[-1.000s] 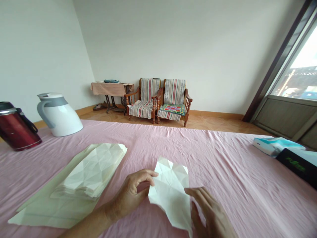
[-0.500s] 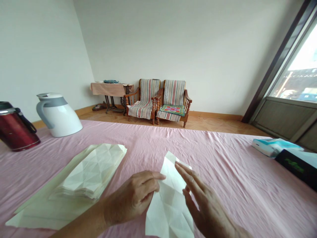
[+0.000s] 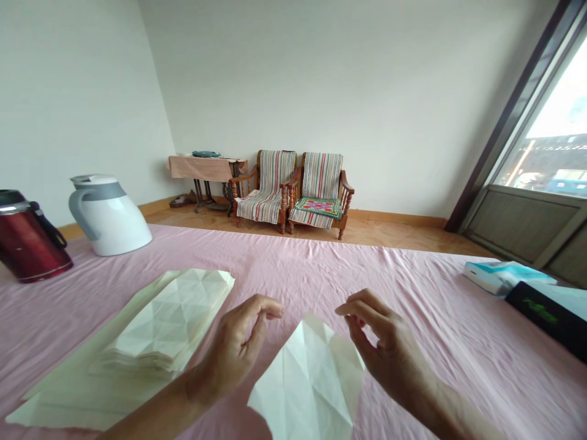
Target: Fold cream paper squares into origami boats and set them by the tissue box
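The only writing is green lettering on a black box [image 3: 545,318], far right of the sheet, and it is too blurred to read. A teal-and-white box [image 3: 498,276] touches it on the far side.

The creased white sheet [image 3: 312,382] lies on the pink cloth [image 3: 458,354] between the two hands. The left hand [image 3: 238,351] is just left of the sheet and the right hand [image 3: 387,351] just right of it. Both have loosely curled fingers and grip nothing. Their fingertips hang beyond the sheet's far edge. Whether the right thumb brushes the sheet's edge cannot be told.

Left of the sheet is a paper stack [image 3: 169,321]. Farther left and back stand a white jug [image 3: 107,214] and a red flask [image 3: 27,235]. Beyond the sheet, against the pale wall, are two striped chairs [image 3: 293,192] and a small table [image 3: 206,166]. A window [image 3: 545,159] is up to the right.
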Motion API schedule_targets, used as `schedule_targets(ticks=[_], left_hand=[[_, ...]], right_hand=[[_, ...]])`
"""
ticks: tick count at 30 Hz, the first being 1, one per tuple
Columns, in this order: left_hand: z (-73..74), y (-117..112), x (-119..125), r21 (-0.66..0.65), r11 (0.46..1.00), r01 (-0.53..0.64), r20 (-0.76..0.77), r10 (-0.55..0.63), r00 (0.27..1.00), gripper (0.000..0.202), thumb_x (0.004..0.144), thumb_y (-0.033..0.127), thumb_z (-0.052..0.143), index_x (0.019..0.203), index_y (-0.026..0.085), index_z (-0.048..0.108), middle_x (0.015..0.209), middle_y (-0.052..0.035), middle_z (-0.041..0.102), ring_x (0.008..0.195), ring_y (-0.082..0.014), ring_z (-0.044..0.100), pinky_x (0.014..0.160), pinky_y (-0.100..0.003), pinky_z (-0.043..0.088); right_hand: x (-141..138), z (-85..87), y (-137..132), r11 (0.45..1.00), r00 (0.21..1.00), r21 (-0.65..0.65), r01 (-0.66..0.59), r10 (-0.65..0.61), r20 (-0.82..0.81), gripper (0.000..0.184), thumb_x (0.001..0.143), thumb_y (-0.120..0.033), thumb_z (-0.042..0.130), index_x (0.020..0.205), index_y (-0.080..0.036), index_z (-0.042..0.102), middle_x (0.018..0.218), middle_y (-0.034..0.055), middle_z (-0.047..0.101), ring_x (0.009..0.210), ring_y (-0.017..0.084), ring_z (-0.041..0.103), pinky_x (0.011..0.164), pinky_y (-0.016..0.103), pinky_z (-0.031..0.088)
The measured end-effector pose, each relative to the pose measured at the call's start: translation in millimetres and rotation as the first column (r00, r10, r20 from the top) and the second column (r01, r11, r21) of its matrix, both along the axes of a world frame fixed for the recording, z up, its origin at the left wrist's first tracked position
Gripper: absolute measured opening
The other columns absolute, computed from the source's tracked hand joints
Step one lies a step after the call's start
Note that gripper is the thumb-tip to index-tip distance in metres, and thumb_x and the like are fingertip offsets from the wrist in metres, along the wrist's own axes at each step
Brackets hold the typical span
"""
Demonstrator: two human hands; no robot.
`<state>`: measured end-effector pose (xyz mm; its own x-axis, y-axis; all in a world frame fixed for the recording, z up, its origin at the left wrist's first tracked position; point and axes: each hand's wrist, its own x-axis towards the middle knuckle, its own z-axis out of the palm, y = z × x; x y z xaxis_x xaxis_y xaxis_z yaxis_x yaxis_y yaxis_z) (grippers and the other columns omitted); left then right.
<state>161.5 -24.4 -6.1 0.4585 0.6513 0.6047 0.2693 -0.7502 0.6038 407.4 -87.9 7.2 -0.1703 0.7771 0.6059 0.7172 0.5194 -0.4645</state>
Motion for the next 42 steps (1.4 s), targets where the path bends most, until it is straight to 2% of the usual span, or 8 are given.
schedule_targets(ticks=[5,12,20,24,28,31,35,42], left_hand=[[-21.8,11.8,6.6,-0.452,0.892,-0.019,0.122,0.083,0.989,0.019,0.095,0.03,0.04,0.1,0.017,0.053,0.099,-0.0091,0.064,0.078,-0.0188,0.069,0.057,-0.027,0.055],[-33.9,19.5,5.9,-0.539,0.842,-0.02,0.213,0.159,0.964,0.024,0.088,0.034,0.049,0.104,0.016,0.052,0.097,-0.0089,0.066,0.075,-0.0193,0.069,0.059,-0.029,0.054],[-32.5,24.3,2.6,-0.587,0.809,-0.033,0.216,0.196,0.957,0.021,0.085,0.032,0.053,0.097,0.015,0.054,0.091,-0.008,0.066,0.072,-0.0191,0.068,0.06,-0.029,0.053],[-33.0,25.5,2.2,-0.57,0.821,-0.031,0.21,0.183,0.96,0.015,0.084,0.026,0.051,0.094,0.015,0.055,0.088,-0.0072,0.065,0.075,-0.0191,0.067,0.061,-0.028,0.052],[-31.4,17.6,4.5,-0.415,0.91,0.005,0.164,0.069,0.984,0.024,0.08,0.017,0.054,0.104,0.016,0.055,0.101,-0.0096,0.064,0.094,-0.0228,0.064,0.076,-0.033,0.052],[-30.6,5.8,7.9,-0.172,0.984,0.036,0.036,-0.03,0.999,0.057,0.079,0.013,0.06,0.131,0.021,0.04,0.126,-0.0129,0.053,0.114,-0.0266,0.055,0.089,-0.039,0.049],[-33.9,-5.3,11.3,0.065,0.997,0.037,-0.074,-0.032,0.997,0.067,0.082,0.014,0.064,0.139,0.025,0.029,0.138,-0.015,0.039,0.124,-0.0289,0.045,0.098,-0.044,0.045],[-35.7,-4.9,12.5,0.23,0.959,0.162,-0.224,-0.11,0.968,0.038,0.085,-0.004,0.049,0.112,0.021,0.057,0.117,-0.0087,0.056,0.113,-0.0217,0.05,0.094,-0.037,0.045]], right_hand=[[-21.2,-2.6,-2.4,0.976,0.984,-0.159,-0.15,0.163,0.075,0.051,0.078,0.0,0.04,0.121,-0.022,0.055,0.118,0.005,0.062,0.101,0.015,0.062,0.086,0.028,0.051],[-53.0,1.2,0.3,0.928,0.837,-0.297,-0.225,0.34,0.429,0.081,0.061,-0.002,0.049,0.139,-0.021,0.039,0.139,0.0102,0.051,0.097,0.022,0.066,0.071,0.03,0.055],[-47.2,3.6,20.8,0.919,0.824,-0.349,-0.182,0.336,0.456,0.03,0.067,-0.003,0.056,0.088,-0.021,0.067,0.087,0.0022,0.065,0.066,0.013,0.063,0.056,0.023,0.044],[-27.7,23.7,24.7,0.972,0.949,-0.218,-0.083,0.144,0.281,0.023,0.078,-0.001,0.047,0.072,-0.018,0.061,0.08,0.0017,0.061,0.065,0.01,0.059,0.058,0.022,0.042],[-6.4,22.3,21.2,0.985,0.956,0.077,0.154,-0.129,-0.265,0.022,0.075,-0.007,0.049,0.089,-0.02,0.06,0.083,0.0017,0.065,0.073,0.014,0.062,0.065,0.026,0.047],[0.3,-6.5,10.8,0.985,0.895,0.125,0.121,-0.054,-0.443,0.026,0.07,-0.018,0.064,0.094,-0.022,0.056,0.103,0.0071,0.067,0.095,0.022,0.064,0.076,0.033,0.051],[0.0,-52.6,-9.2,0.971,0.899,-0.238,0.007,-0.11,-0.424,0.014,0.072,-0.019,0.063,0.082,-0.024,0.054,0.114,0.0075,0.067,0.105,0.027,0.063,0.078,0.034,0.053],[11.0,-79.4,-25.3,0.963,0.992,-0.262,-0.063,0.031,-0.124,0.031,0.073,-0.014,0.058,0.103,-0.023,0.057,0.108,0.0054,0.067,0.093,0.023,0.066,0.079,0.032,0.052]])
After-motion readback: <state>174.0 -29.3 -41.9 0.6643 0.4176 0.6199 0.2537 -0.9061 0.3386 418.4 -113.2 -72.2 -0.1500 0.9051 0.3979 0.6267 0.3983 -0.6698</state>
